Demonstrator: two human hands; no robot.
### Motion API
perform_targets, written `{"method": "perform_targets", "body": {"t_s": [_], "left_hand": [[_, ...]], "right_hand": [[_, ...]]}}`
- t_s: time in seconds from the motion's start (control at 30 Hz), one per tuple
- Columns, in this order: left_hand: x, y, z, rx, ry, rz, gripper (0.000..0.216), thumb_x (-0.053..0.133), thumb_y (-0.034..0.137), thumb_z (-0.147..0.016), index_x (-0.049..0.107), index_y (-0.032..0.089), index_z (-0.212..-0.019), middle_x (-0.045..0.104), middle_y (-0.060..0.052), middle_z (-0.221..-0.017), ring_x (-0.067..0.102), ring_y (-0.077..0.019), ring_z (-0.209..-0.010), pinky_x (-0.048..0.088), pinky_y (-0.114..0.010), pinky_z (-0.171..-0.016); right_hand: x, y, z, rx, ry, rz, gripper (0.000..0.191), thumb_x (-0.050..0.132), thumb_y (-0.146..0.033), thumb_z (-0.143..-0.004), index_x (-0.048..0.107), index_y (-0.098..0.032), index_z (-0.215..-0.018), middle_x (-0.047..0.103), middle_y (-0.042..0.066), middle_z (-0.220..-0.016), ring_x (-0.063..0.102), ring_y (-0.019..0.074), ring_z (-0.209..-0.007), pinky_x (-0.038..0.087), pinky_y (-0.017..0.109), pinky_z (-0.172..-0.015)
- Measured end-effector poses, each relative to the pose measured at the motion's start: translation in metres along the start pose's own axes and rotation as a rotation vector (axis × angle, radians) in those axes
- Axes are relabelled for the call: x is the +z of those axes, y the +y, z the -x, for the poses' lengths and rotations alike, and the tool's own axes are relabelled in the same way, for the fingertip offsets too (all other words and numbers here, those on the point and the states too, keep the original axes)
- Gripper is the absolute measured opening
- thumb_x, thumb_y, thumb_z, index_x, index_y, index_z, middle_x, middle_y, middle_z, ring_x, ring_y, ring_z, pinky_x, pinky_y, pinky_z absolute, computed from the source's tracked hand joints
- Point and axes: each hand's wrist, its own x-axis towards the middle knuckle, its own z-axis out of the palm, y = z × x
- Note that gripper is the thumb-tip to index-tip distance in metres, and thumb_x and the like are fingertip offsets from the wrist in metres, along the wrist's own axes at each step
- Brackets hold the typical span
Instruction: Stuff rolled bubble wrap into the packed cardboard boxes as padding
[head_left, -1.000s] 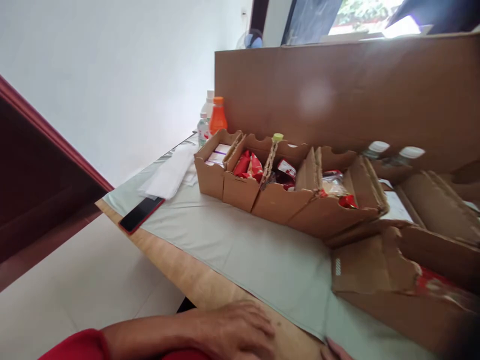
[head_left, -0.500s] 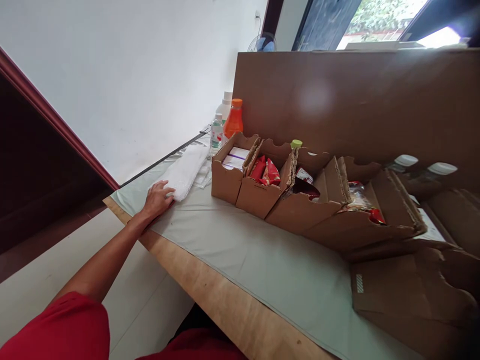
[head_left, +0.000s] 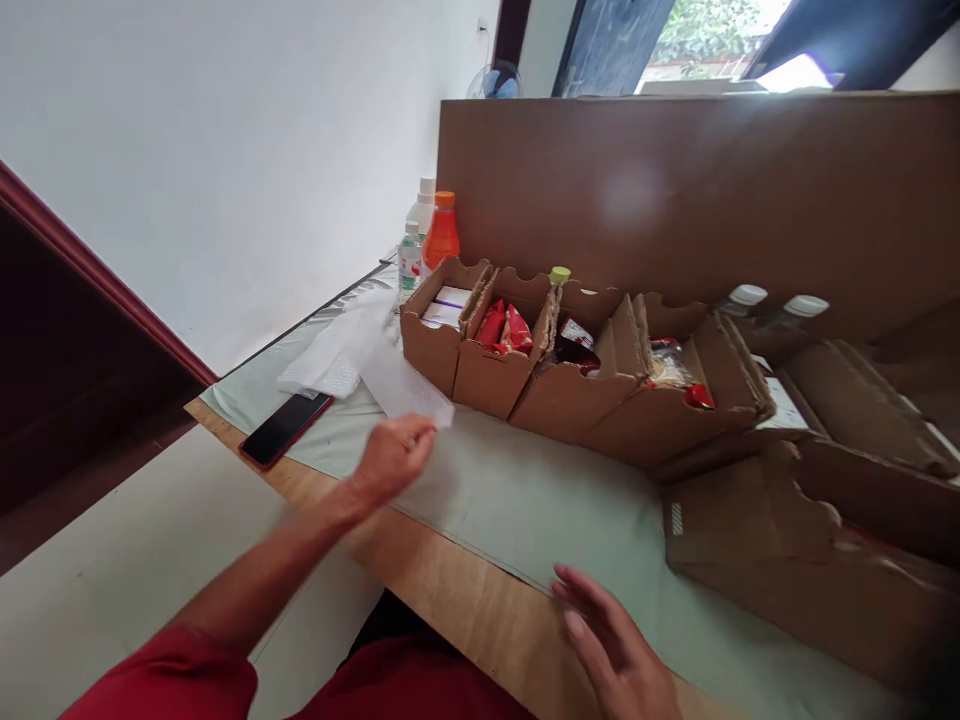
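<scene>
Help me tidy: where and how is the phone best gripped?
Probably pinch the phone across its long sides near the end closest to the wooden table edge, coming from that edge: it lies flat, and white plastic crowds its other end.

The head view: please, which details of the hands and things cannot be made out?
In the head view:
Held end of the white sheet: hidden inside the left hand.
Wrist of the right hand: cut off by the bottom edge.
Lower parts of the white-capped bottles: hidden by cardboard boxes.
Print on the small clear bottle: too small.

Workroom with cardboard bins (head_left: 562, 406)
</scene>
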Motion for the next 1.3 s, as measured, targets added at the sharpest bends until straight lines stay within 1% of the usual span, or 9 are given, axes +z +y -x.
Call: {"method": "perform_targets", "body": {"t_s": [0.13,0.23,0.33,0.47,0.67,0.77,0.9,1.0,1.3], "left_hand": [[0.093,0.064,0.059,0.043,-0.245,0.237,0.027,0.05,0.02,-0.092,0.076,0.017,-0.096,0.079,-0.006,-0.091,0.07,-0.0164,-0.077,0.057,-0.027,-0.071],[0.118,0.094,0.094,0.016,-0.42,0.45,0.037,0.05,0.024,-0.096,0.068,0.016,-0.127,0.077,-0.009,-0.118,0.074,-0.0161,-0.088,0.061,-0.026,-0.072],[0.11,0.102,0.109,-0.017,-0.541,0.586,0.041,0.058,0.027,-0.093,0.065,0.019,-0.133,0.071,-0.011,-0.13,0.072,-0.0204,-0.104,0.062,-0.033,-0.085],[0.099,0.088,0.105,0.159,-0.511,0.495,0.028,0.058,0.02,-0.092,0.073,0.021,-0.115,0.074,-0.01,-0.121,0.068,-0.0245,-0.115,0.057,-0.043,-0.102],[0.109,0.068,0.092,0.325,-0.413,0.233,0.027,0.054,0.02,-0.095,0.072,0.022,-0.115,0.071,-0.012,-0.128,0.066,-0.0268,-0.12,0.058,-0.046,-0.1],[0.122,0.075,0.084,0.414,-0.363,0.108,0.034,0.05,0.023,-0.099,0.065,0.021,-0.129,0.064,-0.014,-0.141,0.059,-0.028,-0.133,0.051,-0.049,-0.111],[0.156,0.082,0.079,0.566,-0.476,-0.091,0.056,0.044,0.029,-0.102,0.039,0.014,-0.155,0.044,-0.019,-0.161,0.039,-0.0306,-0.151,0.038,-0.054,-0.121],[0.169,0.067,0.078,0.619,-0.58,-0.27,0.059,0.047,0.034,-0.101,0.04,0.01,-0.155,0.042,-0.022,-0.162,0.036,-0.0339,-0.153,0.03,-0.058,-0.124],[0.12,0.004,0.076,0.579,-0.479,-0.536,0.055,0.05,0.042,-0.1,0.048,0.024,-0.152,0.04,-0.014,-0.165,0.031,-0.0348,-0.155,0.021,-0.058,-0.126]], "right_hand": [[0.016,-0.022,-0.019,0.133,-0.055,-0.349,0.074,0.067,-0.06,-0.088,0.047,-0.024,-0.15,0.066,0.017,-0.139,0.07,0.0314,-0.12,0.061,0.044,-0.091],[0.005,-0.017,-0.02,0.191,0.093,-0.29,0.064,0.075,-0.056,-0.081,0.059,-0.022,-0.133,0.074,0.012,-0.12,0.072,0.0287,-0.108,0.059,0.041,-0.092],[-0.02,-0.003,-0.011,0.208,0.168,-0.221,0.053,0.071,-0.053,-0.083,0.062,-0.019,-0.122,0.076,0.007,-0.102,0.073,0.024,-0.089,0.059,0.037,-0.081],[-0.074,0.02,0.009,0.2,0.209,-0.018,0.051,0.064,-0.051,-0.085,0.063,-0.018,-0.123,0.074,0.005,-0.089,0.069,0.0221,-0.078,0.057,0.034,-0.072],[-0.143,0.045,0.048,0.188,0.611,0.821,0.057,0.058,-0.049,-0.086,0.064,-0.013,-0.129,0.073,0.018,-0.113,0.068,0.0328,-0.095,0.053,0.051,-0.088],[-0.12,0.033,0.04,-0.042,0.653,0.959,0.045,0.051,-0.041,-0.096,0.065,-0.012,-0.127,0.068,0.021,-0.128,0.063,0.0359,-0.116,0.048,0.053,-0.101],[-0.043,0.01,-0.001,-0.22,0.257,0.921,0.041,0.047,-0.025,-0.099,0.063,-0.016,-0.136,0.06,0.017,-0.146,0.053,0.0316,-0.135,0.044,0.048,-0.108],[-0.012,0.011,-0.018,-0.23,0.09,0.905,0.046,0.052,-0.025,-0.098,0.059,-0.016,-0.143,0.056,0.015,-0.152,0.047,0.0301,-0.143,0.04,0.046,-0.114],[-0.086,0.071,0.057,-0.038,0.311,1.062,0.054,0.043,-0.042,-0.104,0.046,-0.021,-0.154,0.048,0.013,-0.159,0.041,0.0306,-0.148,0.03,0.051,-0.118]]}}
